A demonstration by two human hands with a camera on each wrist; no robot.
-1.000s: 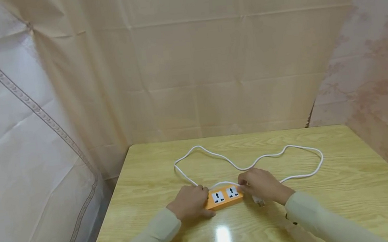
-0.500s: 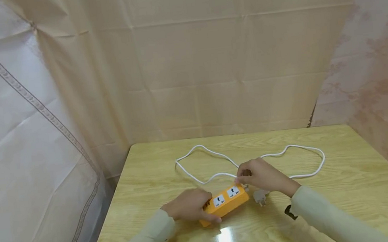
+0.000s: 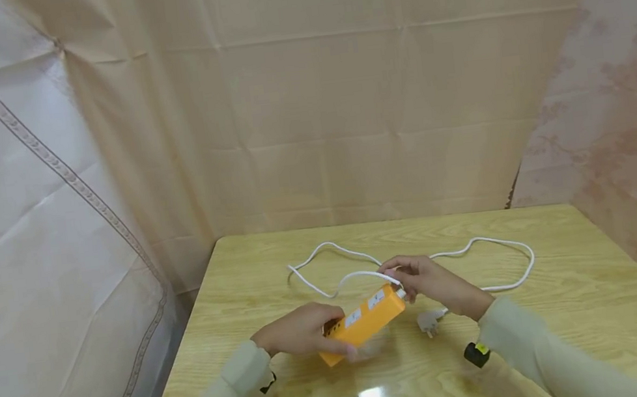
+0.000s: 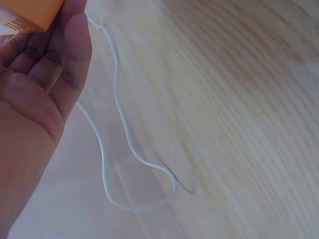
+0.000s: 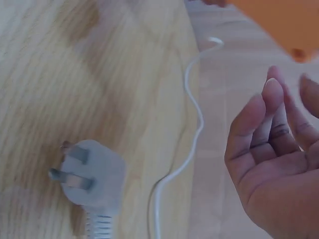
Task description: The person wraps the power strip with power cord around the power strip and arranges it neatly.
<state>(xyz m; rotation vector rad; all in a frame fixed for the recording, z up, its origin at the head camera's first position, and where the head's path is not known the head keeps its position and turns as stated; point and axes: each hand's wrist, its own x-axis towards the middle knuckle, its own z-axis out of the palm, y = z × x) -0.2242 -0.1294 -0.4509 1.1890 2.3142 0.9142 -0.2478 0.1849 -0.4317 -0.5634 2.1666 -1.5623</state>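
An orange power strip [image 3: 362,324] with white sockets is lifted and tilted above the table, its right end higher. My left hand [image 3: 304,332] grips its left end, thumb along the near side; in the left wrist view the fingers lie under an orange corner. Close to the strip's right end, where the white cord [image 3: 362,274] comes out, is my right hand [image 3: 422,279]. In the right wrist view the right hand's fingers are loosely bent and apart from the strip, with nothing visible between them. The cord's three-pin plug [image 5: 94,174] lies on the table below the right hand.
The white cord runs in wide loops across the back of the wood-grain table [image 3: 573,313]. Beige cloth [image 3: 310,127] hangs behind the table, and patterned sheets hang at both sides. A bright reflection shows near the table's front.
The power strip has risen off the table and tilted, its left end swinging nearer. My right hand has shifted slightly up and away from the plug, which now shows fully.
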